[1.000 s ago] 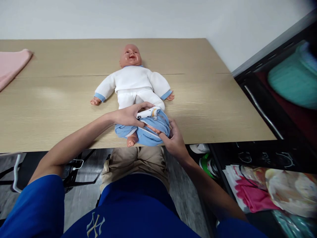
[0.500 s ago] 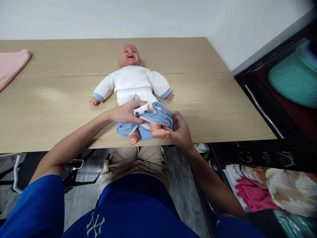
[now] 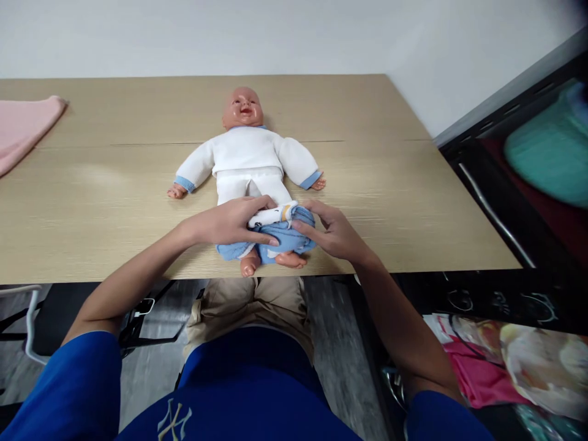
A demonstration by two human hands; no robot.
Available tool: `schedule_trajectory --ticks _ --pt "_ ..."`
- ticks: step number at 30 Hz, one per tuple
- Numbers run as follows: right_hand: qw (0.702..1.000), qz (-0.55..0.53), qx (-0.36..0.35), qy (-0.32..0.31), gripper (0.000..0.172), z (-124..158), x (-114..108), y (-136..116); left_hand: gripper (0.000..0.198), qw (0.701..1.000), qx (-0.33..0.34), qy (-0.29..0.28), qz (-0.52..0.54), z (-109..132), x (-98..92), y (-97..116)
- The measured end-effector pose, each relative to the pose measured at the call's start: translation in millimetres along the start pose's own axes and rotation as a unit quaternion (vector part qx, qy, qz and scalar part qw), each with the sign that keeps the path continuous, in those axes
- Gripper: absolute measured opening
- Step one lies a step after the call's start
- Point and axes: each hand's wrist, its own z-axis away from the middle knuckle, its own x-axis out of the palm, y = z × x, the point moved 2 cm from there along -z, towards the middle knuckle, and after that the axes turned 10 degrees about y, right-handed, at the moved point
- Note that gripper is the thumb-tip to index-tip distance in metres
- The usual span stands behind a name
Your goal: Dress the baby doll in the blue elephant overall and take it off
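Moved: your right hand [image 3: 337, 234], from foot [image 3: 291, 260] to blue cloth [image 3: 282, 236]. Grip: it and your left hand [image 3: 223, 222] pinch the cloth, bunched round the doll [image 3: 248, 150]'s lower legs on the table [image 3: 390, 184]. Care: pull evenly.

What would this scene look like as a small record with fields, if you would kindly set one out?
Doll: doll lying face up on the table, head away from the person, arms spread
Garment: blue cloth with a white patterned band, bunched around the lower legs
Feet: both feet showing below the cloth
Left hand: left hand holding the cloth
Right hand: right hand at the cloth's right side, thumb touching it; grip unclear
Far left: pink cloth on the table
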Motion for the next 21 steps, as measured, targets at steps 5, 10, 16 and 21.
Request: schedule_trajectory --ticks 5,10,16,21 --pt "0.999 -0.027 0.02 0.016 0.05 -25 8 13 0.052 0.987 -0.078 0.101 -0.098 40 -21.3 -7" --pt "0.998 0.005 -0.04 -0.053 0.047 -41 -2 20 0.037 0.994 -0.069 0.077 -0.02 69 -28.8 -27" --pt "0.991 0.012 -0.089 -0.099 0.027 -45 -12 16 0.022 0.979 -0.047 0.194 0.032 80 -14.2 -32" --pt "0.997 0.004 -0.082 0.002 0.025 -48 10 8 0.023 0.94 -0.059 0.335 0.008 80 1.4 -43"
